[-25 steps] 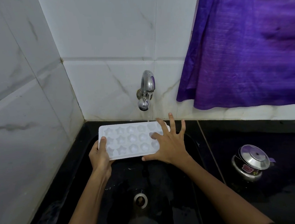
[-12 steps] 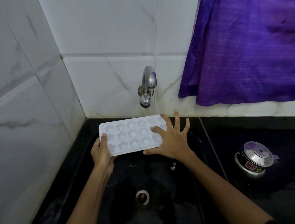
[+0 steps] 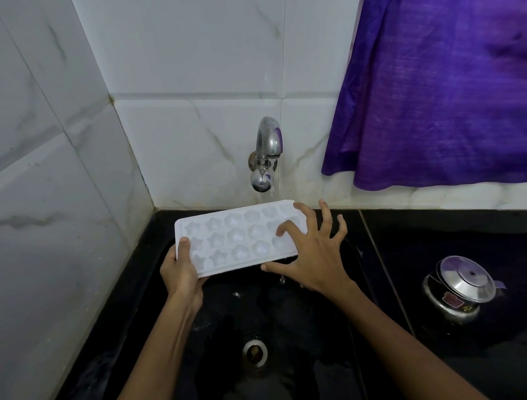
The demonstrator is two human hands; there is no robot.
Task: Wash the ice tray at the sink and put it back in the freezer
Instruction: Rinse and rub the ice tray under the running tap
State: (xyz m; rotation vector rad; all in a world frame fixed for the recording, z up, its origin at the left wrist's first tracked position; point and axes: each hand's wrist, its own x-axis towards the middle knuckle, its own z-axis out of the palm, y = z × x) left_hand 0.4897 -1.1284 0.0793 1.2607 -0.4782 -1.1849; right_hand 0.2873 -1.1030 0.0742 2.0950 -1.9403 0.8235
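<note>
Two hands, left hand and right hand, on white ice tray; no legible writing.

Matt white plastic ice tray; chrome tap.

A single wide-angle head view looks forward and steeply down from above the black sink, facing the tiled corner wall and tap. It sits close, both forearms reaching in from the bottom edge, with the worktop stretching off right.
</note>
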